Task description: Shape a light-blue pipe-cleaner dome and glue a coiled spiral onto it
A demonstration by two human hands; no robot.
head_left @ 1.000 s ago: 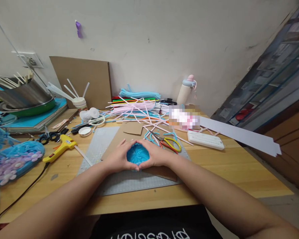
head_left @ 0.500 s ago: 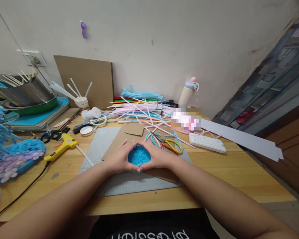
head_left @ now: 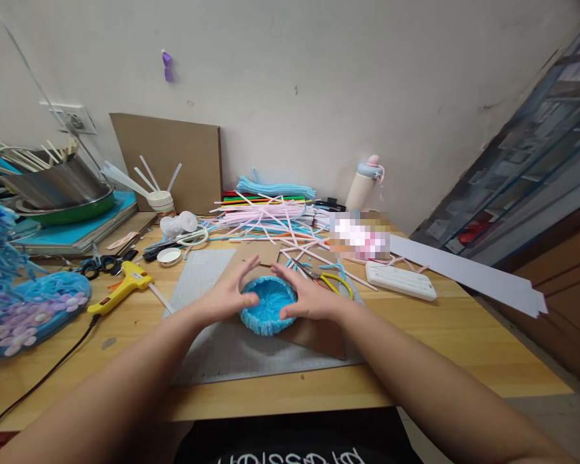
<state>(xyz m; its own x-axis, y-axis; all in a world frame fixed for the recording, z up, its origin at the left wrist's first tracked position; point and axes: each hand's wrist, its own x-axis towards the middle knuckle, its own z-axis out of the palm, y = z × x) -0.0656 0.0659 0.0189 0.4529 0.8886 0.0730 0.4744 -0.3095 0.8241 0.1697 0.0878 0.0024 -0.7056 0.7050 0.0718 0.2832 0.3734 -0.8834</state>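
A small round bowl (head_left: 265, 325) of fuzzy blue pipe cleaners, with a ribbed wall, sits upright on the cardboard and cutting mat in front of me. At its left side is my left hand (head_left: 225, 296), fingers stretched and apart, thumb over the rim. My right hand (head_left: 314, 296) curves loosely about the right side, its thumb reaching over the rim and its fingers spread along the back. Whether either palm presses on the wall, I cannot tell. Behind the right hand lie yellow-handled pliers (head_left: 336, 283), partly hidden, and blue pipe cleaner pieces.
A yellow glue gun (head_left: 120, 290) with its cord and a blue flowered piece (head_left: 33, 316) lie left. Pink and blue pipe cleaners (head_left: 275, 212) are heaped at the back. A white box-shaped item (head_left: 401, 280) and a white strip (head_left: 468, 267) lie right. A bottle (head_left: 362, 187) stands by the wall.
My hands have come apart from a closed ring around the bowl, their fingertips no longer meeting. More of the bowl's rim and wall shows.
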